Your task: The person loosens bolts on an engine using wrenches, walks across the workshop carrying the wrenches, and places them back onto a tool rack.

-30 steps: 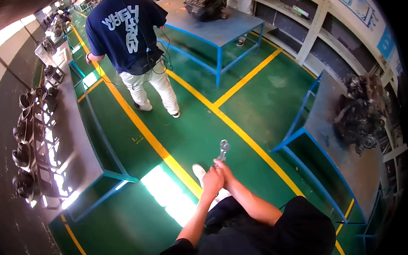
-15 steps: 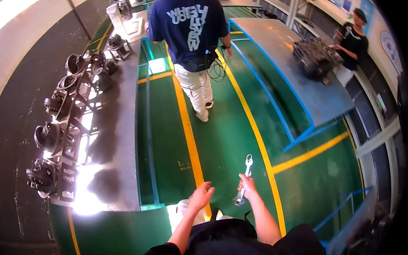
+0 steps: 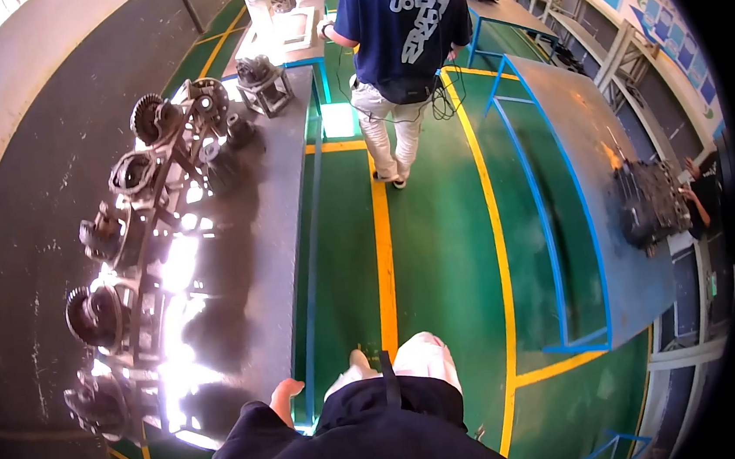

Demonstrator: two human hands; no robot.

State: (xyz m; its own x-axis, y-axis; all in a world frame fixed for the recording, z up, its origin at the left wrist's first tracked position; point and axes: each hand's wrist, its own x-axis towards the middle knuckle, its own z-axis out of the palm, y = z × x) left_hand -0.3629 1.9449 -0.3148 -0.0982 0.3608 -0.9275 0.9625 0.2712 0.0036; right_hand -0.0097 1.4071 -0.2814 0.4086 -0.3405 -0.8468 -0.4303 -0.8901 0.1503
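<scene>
My left hand point(image 3: 287, 397) hangs low at my left side, close to the near right edge of the long grey workbench point(image 3: 258, 326). Its fingers look loose and apart, with nothing visible in them; my dark sleeve covers the wrist and arm. My right hand is out of sight beside my body. A small metallic tip point(image 3: 480, 432) peeks out by my right hip, too small to name.
Gear assemblies point(image 3: 95, 314) stand in a row on the left bench. A person in a navy shirt point(image 3: 406, 25) walks ahead, cables at the waist. On the right, a blue-edged table point(image 3: 630, 285) bears an engine-like assembly point(image 3: 645, 201), with another person's arm beside it.
The view has moved forward along the aisle, with the benches now nearer. My left hand has dropped to my side. My right hand, earlier holding a wrench, has left view.
</scene>
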